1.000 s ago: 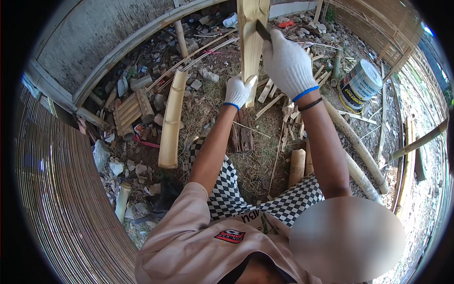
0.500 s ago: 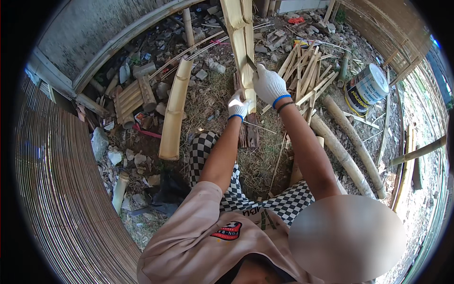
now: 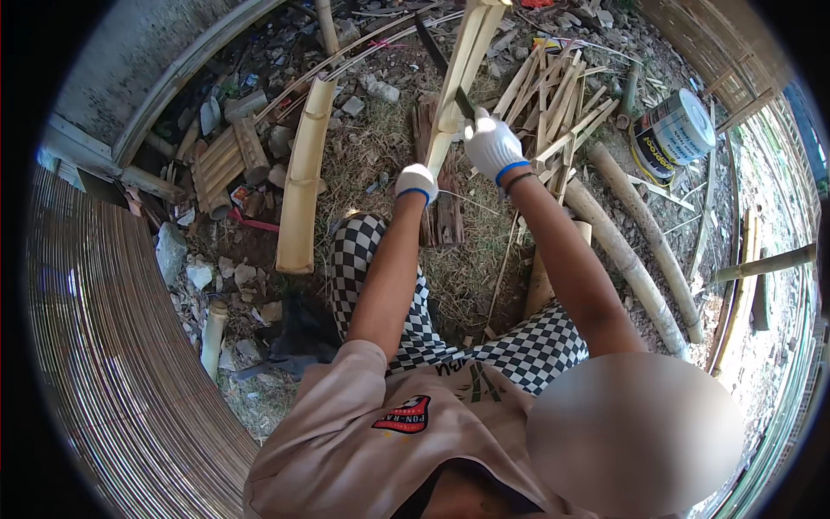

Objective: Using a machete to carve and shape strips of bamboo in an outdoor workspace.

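My left hand [image 3: 417, 183], in a white knit glove with a blue cuff, is closed round the near end of a split bamboo length [image 3: 451, 97]. A lengthwise gap runs up this piece, which tilts toward the far right. My gloved right hand [image 3: 491, 147] grips a machete, its handle hidden in the fist. The dark machete blade [image 3: 432, 45] crosses the bamboo and shows on both sides of it; the middle of the blade is hidden. A weathered wood block [image 3: 448, 216] lies on the ground under the bamboo's near end.
Another half bamboo length [image 3: 303, 177] lies left of my knee. To the right are a pile of thin bamboo strips [image 3: 553, 108], round bamboo poles [image 3: 627, 255] and a paint bucket [image 3: 670, 134]. Rubble [image 3: 199, 275] and a slatted bamboo piece [image 3: 226, 169] lie at the left.
The bamboo's far end has swung to the right, and its near end has shifted slightly left with my left hand. My right hand has moved slightly, still gripping the machete.
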### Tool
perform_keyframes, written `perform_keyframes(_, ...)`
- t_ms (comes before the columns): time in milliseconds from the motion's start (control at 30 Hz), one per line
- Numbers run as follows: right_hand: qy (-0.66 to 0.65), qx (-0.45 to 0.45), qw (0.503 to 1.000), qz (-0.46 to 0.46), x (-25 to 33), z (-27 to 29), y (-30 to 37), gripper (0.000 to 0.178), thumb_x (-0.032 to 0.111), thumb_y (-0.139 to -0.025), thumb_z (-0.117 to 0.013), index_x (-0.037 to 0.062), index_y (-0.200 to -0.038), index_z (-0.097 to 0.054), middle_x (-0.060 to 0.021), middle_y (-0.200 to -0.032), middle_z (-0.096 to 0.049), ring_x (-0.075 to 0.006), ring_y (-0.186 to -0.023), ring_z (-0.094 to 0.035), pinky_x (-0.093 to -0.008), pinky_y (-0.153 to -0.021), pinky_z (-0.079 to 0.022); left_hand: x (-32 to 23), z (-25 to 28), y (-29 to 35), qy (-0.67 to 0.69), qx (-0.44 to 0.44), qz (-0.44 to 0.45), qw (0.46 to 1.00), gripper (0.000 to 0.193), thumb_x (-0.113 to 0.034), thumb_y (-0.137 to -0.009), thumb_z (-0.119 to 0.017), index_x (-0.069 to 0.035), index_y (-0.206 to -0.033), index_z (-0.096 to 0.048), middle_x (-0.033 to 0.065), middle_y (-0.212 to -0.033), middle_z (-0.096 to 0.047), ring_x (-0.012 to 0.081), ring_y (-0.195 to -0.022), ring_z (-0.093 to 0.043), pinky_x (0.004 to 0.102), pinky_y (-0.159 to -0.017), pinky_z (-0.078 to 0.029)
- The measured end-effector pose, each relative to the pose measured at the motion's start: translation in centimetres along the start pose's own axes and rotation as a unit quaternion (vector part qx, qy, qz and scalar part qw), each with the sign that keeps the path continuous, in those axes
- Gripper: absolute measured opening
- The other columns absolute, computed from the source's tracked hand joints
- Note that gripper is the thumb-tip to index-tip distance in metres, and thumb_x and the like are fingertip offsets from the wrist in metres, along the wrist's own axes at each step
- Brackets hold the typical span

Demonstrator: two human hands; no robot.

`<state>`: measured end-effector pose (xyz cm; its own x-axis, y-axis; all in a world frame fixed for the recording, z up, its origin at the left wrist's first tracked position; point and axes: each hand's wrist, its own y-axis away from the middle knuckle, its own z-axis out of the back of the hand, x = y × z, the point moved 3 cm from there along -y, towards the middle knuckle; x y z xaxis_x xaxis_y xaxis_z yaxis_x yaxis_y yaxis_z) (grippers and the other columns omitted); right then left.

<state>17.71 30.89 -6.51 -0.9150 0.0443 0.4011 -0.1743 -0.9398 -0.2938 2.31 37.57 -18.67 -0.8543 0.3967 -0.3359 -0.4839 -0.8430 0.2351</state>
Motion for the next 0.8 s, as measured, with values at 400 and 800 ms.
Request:
perform_keyframes(400, -0.089, -0.149, 0.984, -0.049, 3.2, 13.3, 4.7, 0.026, 0.028, -0.101, -0.054, 0.0034, -0.105, -0.062, -0.0245, -0.080, -0.067, -0.0445, -0.077, -0.067, -0.0497, -0.068, -0.051, -5.2, 5.0, 1.2, 0.196, -0.404, -0.169, 0.877, 0.024, -0.024, -0.093, -0.066, -0.003, -0.104, -0.071, 0.0226, -0.086, -0.069, 0.0427, -0.080, -0.068, 0.0457, -0.071, -0.054)
perform_keyframes(800, 0.004, 0.001, 0.995, -0.104, -0.1, -2.1, 5.0, 0.026, 0.020, -0.093, -0.056, 0.0027, -0.113, -0.058, -0.0232, -0.077, -0.071, -0.0454, -0.078, -0.071, -0.0509, -0.070, -0.058, 1.7, -3.8, 1.5, 0.045, -0.005, 0.129, 0.991, 0.070, -0.046, -0.070, -0.087, -0.007, -0.125, -0.068, 0.0192, -0.114, -0.072, 0.0341, -0.107, -0.070, 0.0449, -0.095, -0.056)
